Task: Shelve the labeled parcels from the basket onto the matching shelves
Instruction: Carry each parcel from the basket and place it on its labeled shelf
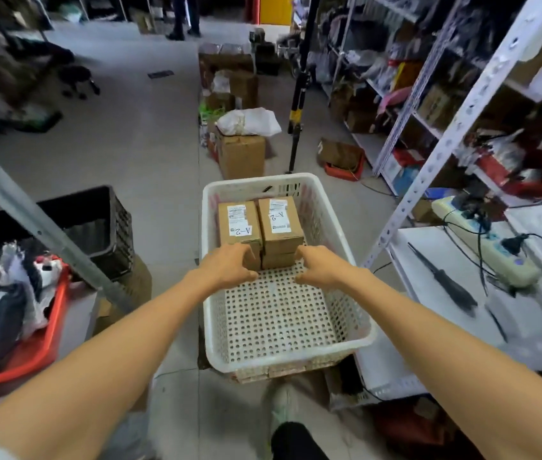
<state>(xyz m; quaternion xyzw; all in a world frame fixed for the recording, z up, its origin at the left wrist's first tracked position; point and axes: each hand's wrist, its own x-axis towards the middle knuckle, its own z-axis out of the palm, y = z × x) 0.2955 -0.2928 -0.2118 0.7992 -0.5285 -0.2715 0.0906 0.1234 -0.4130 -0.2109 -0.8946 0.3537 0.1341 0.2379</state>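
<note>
While the white basket sits on the grey tiled floor beside a metal shelf rack, the brown A-2 parcels are stacked at its far end, long axis running away from the person, labels up. Left hand and right hand both clamp their near ends.

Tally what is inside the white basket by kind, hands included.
A-2 parcels, top layer: 2
lower boxes, partly hidden beneath: 2
Hands, left hand and right hand, fingers curled at the stacks' near side: 2
Total: 6
</note>
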